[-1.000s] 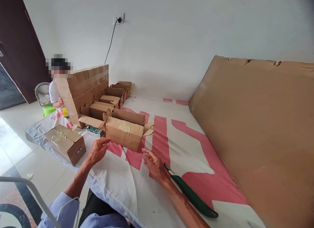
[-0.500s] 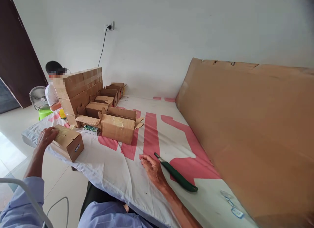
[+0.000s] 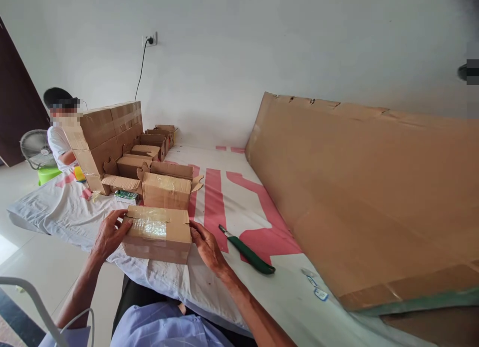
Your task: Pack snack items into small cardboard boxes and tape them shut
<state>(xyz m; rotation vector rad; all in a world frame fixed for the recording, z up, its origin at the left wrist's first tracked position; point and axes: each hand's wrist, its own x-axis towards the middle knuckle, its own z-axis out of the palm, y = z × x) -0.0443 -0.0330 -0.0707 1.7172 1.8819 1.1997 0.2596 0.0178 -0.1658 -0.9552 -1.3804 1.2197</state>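
Note:
A small taped cardboard box (image 3: 157, 234) lies on the white and pink sheet (image 3: 228, 207) right in front of me. My left hand (image 3: 110, 234) presses its left end and my right hand (image 3: 205, 246) its right end, so both hands grip the box between them. Clear tape shines across its top. A green-handled cutter (image 3: 247, 250) lies on the sheet just right of my right hand.
Behind the held box stands an open cardboard box (image 3: 167, 186), then a row of open boxes (image 3: 149, 147) and a taller stack (image 3: 107, 132). A large cardboard sheet (image 3: 359, 192) leans at the right. Another person (image 3: 60, 140) sits at far left near a fan (image 3: 35, 148).
My left hand brought the taped box from the far left edge to the spot in front of me. My right hand left the sheet and closed on the box's right end.

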